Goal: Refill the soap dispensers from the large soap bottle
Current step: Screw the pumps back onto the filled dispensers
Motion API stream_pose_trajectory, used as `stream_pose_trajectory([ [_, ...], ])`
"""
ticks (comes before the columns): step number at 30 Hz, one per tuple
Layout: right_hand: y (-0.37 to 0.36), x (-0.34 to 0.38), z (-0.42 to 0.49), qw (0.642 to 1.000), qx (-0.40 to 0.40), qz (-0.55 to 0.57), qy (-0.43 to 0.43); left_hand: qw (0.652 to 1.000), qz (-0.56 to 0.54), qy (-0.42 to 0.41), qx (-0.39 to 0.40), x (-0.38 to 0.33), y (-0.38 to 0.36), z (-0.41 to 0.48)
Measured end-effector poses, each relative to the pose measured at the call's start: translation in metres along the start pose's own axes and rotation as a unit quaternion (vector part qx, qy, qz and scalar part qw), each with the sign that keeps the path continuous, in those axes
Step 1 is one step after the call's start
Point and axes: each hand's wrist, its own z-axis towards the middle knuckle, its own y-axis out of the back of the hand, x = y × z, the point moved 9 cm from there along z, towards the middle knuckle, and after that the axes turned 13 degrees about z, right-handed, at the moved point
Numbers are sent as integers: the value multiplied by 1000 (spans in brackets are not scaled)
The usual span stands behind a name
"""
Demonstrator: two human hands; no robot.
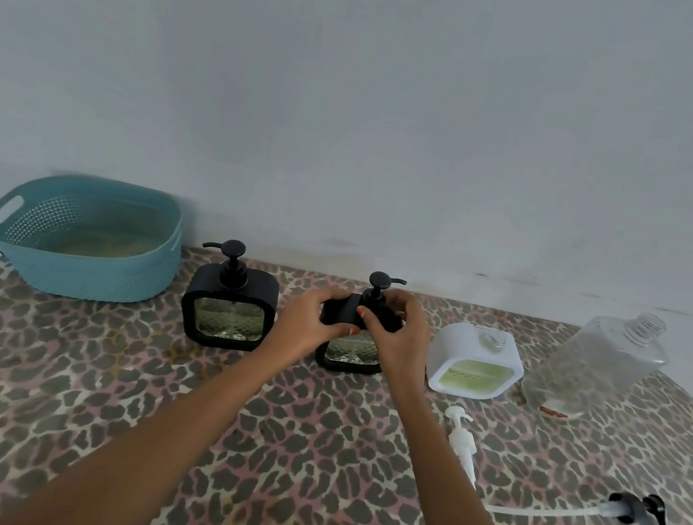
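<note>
Left hand (308, 324), right hand (397, 336), both in curled grip

Matt black plastic dispenser (352, 352) (glossy faceted glass).

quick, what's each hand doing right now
Left hand: grips the top left of the middle black dispenser.
Right hand: grips the same dispenser's top right, thumb by the pump neck.

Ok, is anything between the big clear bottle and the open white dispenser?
Nothing visible. The big clear bottle stands beside the white dispenser, only bare table between them. The white pump lies in front, off that path. Left hand and right hand grip the middle black dispenser.
</note>
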Motion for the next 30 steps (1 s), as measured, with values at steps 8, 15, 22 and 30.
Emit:
stream_pose_trajectory([
  [8, -10, 5, 10, 991, 125, -29, -30, 1000, -7, 0, 6, 1, -1, 1],
  [15, -5, 3, 13, 998, 38, -36, -40, 1000, -12, -5, 2, 1, -1, 0],
  [22, -11, 3, 12, 993, 110, -13, -46, 1000, -17, -3, 4, 3, -1, 0],
  [30, -5, 4, 16, 995, 83, -32, -40, 1000, -23, -1, 2, 2, -2, -1],
])
